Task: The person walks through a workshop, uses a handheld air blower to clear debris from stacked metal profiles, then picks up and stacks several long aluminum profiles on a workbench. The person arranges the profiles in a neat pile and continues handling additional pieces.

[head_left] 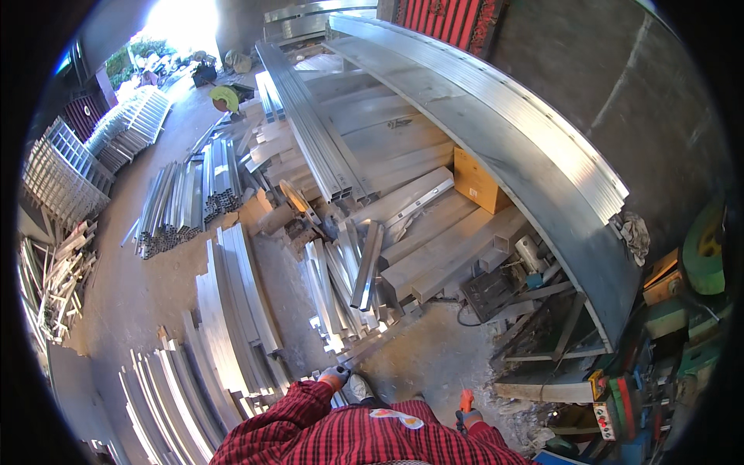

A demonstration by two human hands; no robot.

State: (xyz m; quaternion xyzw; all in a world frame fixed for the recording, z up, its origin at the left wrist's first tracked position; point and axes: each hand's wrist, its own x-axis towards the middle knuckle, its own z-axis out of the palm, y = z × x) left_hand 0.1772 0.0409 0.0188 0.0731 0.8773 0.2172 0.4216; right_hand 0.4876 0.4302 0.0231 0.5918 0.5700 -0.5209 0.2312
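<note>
From my remote view, the slim metal bar point(384, 335) lies on the floor side of the profile pile point(332, 291), its long axis running from near left to far right. Its near end meets or sits just beside the left hand point(335, 377), the nearer one; I cannot tell whether those fingers clench it. Right hand point(467, 421), farther right, appears to grasp an orange object point(466, 399).

On the grey concrete floor point(108, 302): long silver metal profiles point(221, 325), left of a silver metal bar pile point(366, 271). Right of both, a long grey metal tabletop point(542, 194) under ribbed silver metal strips point(504, 105); beside its left edge, a brown square cardboard box point(474, 180).
</note>
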